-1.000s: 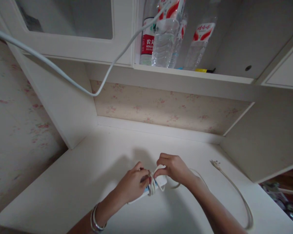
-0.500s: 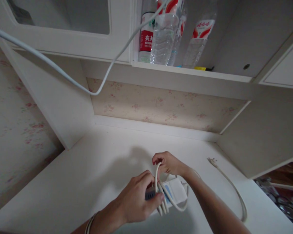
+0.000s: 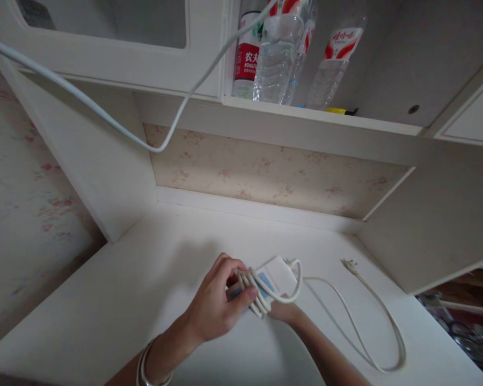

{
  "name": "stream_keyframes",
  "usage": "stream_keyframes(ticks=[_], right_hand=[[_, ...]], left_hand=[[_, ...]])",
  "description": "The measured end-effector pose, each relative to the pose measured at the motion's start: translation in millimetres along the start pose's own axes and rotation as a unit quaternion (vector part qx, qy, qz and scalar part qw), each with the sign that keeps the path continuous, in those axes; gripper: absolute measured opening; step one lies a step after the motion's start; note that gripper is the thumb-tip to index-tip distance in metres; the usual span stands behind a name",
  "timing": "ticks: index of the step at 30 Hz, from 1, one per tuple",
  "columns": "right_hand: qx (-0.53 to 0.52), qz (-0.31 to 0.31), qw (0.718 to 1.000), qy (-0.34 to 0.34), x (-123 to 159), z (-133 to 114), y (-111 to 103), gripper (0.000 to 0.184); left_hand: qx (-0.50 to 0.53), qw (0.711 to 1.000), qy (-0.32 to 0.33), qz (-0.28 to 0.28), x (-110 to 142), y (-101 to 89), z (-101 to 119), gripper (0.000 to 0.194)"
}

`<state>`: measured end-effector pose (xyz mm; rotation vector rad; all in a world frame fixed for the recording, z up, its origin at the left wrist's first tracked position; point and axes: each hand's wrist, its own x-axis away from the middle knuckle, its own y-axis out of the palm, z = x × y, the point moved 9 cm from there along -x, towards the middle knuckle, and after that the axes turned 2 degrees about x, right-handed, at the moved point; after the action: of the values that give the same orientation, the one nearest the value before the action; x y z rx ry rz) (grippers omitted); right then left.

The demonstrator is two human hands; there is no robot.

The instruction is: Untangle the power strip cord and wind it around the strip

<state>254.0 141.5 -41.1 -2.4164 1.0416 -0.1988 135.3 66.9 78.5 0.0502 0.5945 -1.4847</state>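
My left hand [image 3: 217, 305] is closed round a white power strip [image 3: 274, 272] with a blue patch, thumb pressing several turns of its white cord [image 3: 254, 292] against the body. My right hand [image 3: 284, 312] is under the strip and mostly hidden, so its fingers do not show. The loose rest of the cord [image 3: 370, 343] loops across the desk [image 3: 145, 300] to the right and ends in a plug [image 3: 348, 264] lying near the back right corner.
A shelf [image 3: 317, 126] above holds several clear water bottles [image 3: 277, 59] and a yellow pen [image 3: 338, 110]. A white cable [image 3: 104, 115] hangs across the upper left. Floral wallpaper [image 3: 265, 177] backs the desk; a cabinet side [image 3: 438, 225] stands at the right.
The strip has turned and moved away from me on the desk. My right hand dropped from above the strip to beneath it, laying another turn of cord. The left hand kept its grip.
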Motion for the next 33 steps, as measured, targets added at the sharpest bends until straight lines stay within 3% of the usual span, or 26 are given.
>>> stream_keyframes(ticks=[5,8,11,14,20,24,27,30,33], right_hand=[[-0.017,-0.005,0.997,0.073,28,19,-2,0.042],[0.194,0.033,0.98,0.035,44,6,-15,0.04],[0.426,0.027,0.902,-0.065,50,-30,-12,0.034],[0.515,0.009,0.843,-0.156,52,-65,-8,0.033],[0.553,0.097,0.799,-0.216,45,-119,-48,0.032],[0.532,0.089,0.804,-0.248,31,-143,-55,0.03],[0.484,0.088,0.839,-0.232,12,-148,-64,0.029],[0.419,0.075,0.879,-0.215,-5,-141,-72,0.031],[0.374,0.057,0.906,-0.19,-19,-129,-74,0.033]], left_hand=[[-0.062,0.988,-0.006,0.142,-17,-48.4,-18,0.024],[-0.134,0.97,0.002,0.201,-24,-68.4,-29,0.027],[-0.183,0.958,-0.012,0.223,-29,-75.8,-41,0.03],[-0.229,0.948,-0.038,0.216,-32,-74.4,-51,0.029],[-0.334,0.939,-0.029,0.073,-29,-37.8,-56,0.023],[-0.319,0.946,-0.029,-0.044,-17,1.1,-56,0.016],[-0.268,0.957,-0.022,-0.105,-6,22.5,-47,0.023],[-0.216,0.968,-0.021,-0.123,1,27.4,-32,0.038],[-0.178,0.974,-0.021,-0.142,6,28.7,-19,0.036]])
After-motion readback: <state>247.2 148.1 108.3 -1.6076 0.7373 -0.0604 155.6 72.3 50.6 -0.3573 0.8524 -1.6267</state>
